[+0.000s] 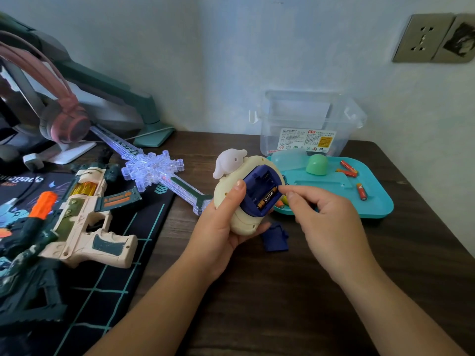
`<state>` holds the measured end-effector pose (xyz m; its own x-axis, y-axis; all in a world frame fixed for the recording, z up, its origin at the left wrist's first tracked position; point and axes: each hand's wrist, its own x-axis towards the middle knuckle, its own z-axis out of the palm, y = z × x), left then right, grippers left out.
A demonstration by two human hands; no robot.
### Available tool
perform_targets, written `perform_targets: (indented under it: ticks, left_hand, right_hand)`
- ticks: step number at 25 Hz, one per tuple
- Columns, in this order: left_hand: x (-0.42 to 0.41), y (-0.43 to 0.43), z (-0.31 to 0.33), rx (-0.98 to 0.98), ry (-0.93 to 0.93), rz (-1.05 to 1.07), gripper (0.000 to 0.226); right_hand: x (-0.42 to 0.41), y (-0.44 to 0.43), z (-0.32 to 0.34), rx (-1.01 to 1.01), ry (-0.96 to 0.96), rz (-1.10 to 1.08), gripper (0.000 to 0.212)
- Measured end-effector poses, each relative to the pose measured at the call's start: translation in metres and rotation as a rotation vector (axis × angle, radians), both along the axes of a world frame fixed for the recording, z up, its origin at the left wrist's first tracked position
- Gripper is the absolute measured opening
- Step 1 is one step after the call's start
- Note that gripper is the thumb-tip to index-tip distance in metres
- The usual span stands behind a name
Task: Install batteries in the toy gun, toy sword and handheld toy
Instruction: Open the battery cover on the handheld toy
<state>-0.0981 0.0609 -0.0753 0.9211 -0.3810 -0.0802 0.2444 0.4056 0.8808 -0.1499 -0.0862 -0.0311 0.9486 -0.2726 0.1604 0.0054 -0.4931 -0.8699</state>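
Cream handheld toy [232, 201] with navy compartment; black-and-gold battery [267, 197]; teal tray [377, 201]; orange, perhaps red, batteries [348, 168]; dark wood-grain tabletop [282, 291].

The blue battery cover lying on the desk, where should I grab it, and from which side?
Probably pinch the blue battery cover across its side edges from above and the right: it lies flat on the desk, so only edges offer purchase, and the handheld toy in the left hand crowds its left side.

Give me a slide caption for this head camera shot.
Left hand holds the cream handheld toy while the right hand pinches a battery in its open compartment.
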Motion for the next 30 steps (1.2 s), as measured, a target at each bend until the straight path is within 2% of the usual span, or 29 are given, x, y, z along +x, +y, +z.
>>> perform_targets:
  ticks: [4,13,19,24,27,30]
  left_hand:
    - [0.002,0.0,-0.002,0.013,-0.047,0.028,0.063]
    - [0.003,0.001,-0.005,0.033,-0.073,0.028,0.056]
    - [0.001,0.002,-0.006,0.076,-0.147,0.027,0.047]
    - [0.001,0.001,-0.005,0.153,-0.205,0.08,0.05]
    - [0.002,0.0,-0.003,0.127,-0.162,0.103,0.054]
    - [0.002,-0.001,0.0,0.096,-0.099,0.089,0.049]
  right_hand:
    - [-0.001,0.001,-0.003,-0.099,-0.01,0.007,0.029]
    - [0.001,0.001,-0.007,-0.086,-0.015,0.039,0.028]
    - [0.0,0.003,-0.004,-0.273,0.0,0.034,0.032]
    - [0.0,0.004,-0.002,-0.39,0.017,0.049,0.03]
    - [0.002,0.01,-0.007,-0.459,-0.044,0.07,0.028]
    - [0.003,0.012,-0.011,-0.409,-0.1,0.095,0.027]
